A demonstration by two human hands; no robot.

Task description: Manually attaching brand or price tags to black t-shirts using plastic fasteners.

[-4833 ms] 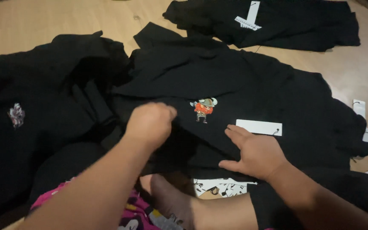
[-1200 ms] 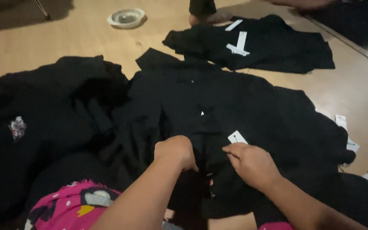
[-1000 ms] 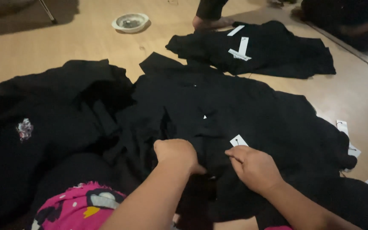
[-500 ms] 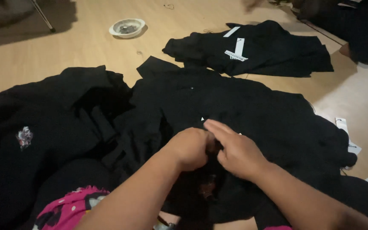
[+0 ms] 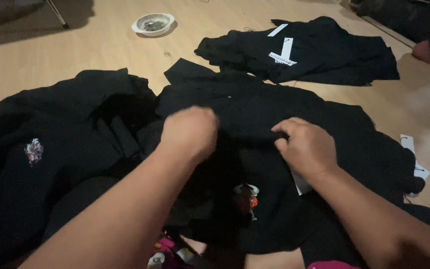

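A black garment (image 5: pixel 255 109) lies spread on the wooden floor in front of me, with a small orange embroidered figure (image 5: pixel 246 195) near its lower part. My left hand (image 5: pixel 190 132) is closed on a fold of this cloth. Level with it, my right hand (image 5: pixel 305 147) pinches the same fold at its edge. A white paper tag (image 5: pixel 300 183) pokes out beneath my right wrist.
A heap of black garments (image 5: pixel 51 149) with a small pale embroidered patch (image 5: pixel 34 151) lies at left. Another black garment (image 5: pixel 314 50) with white tags lies at the back right. A white dish (image 5: pixel 153 23) sits far back. Loose white tags (image 5: pixel 414 159) lie at right.
My hands have lifted a fold of the black garment and moved apart along it. The orange figure, hidden half a second ago, shows below the fold again.
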